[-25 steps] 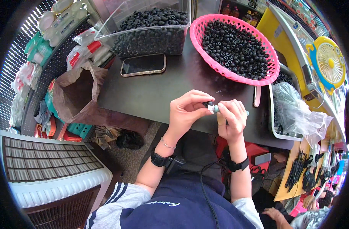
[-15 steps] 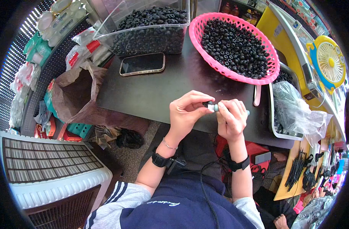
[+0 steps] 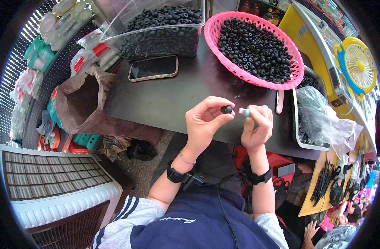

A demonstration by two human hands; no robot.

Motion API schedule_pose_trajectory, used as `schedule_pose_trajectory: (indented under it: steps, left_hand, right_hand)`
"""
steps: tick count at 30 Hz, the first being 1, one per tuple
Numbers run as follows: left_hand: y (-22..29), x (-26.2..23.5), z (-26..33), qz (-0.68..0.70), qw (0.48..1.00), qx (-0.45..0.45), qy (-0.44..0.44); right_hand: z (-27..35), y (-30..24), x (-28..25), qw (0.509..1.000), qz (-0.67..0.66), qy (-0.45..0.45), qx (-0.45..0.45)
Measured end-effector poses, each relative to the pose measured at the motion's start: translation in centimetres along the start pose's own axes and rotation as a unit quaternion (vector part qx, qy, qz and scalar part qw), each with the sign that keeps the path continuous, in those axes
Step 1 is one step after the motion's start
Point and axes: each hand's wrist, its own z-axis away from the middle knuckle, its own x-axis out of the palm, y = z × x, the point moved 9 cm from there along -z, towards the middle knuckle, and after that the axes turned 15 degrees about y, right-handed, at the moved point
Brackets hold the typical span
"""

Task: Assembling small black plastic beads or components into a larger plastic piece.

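Faces a dark table, with a white cooler to the left of the table. Has a clear tub at the table's far side and a pink basket at its far right, both loaded with small black bead-like pieces. Has a tray along the table's right edge, partly under a clear plastic bag, and a brown bag gaping beside the left edge. Has a phone lying flat on the table's far left part. Holds the left hand and the right hand apart, above the table's near part. Grasps a pale tool, too small to make out, between right thumb and fingers. Pinches one black piece between left thumb and fingertips, above the table's near part, near the tool's tip without touching.
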Motion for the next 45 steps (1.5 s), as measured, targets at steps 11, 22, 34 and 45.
schedule_pose_trajectory:
  steps: [11,22,34,45]
  left_hand:
    - [0.2,-0.2,-0.4,0.014,0.999,0.008,-0.044]
    - [0.0,0.1,-0.6,0.049,0.996,0.002,-0.074]
    - [0.0,0.0,-0.5,-0.002,0.999,-0.032,-0.035]
    - [10.3,-0.5,-7.5,-0.205,0.941,0.27,-0.021]
  right_hand:
    - [0.7,1.3,-0.2,0.998,-0.028,0.009,0.056]
    - [0.9,1.6,0.3,0.996,-0.038,-0.02,0.084]
    - [0.3,1.0,0.7,0.996,-0.042,-0.039,0.073]
    - [0.2,1.5,0.2,0.995,-0.024,-0.034,0.09]
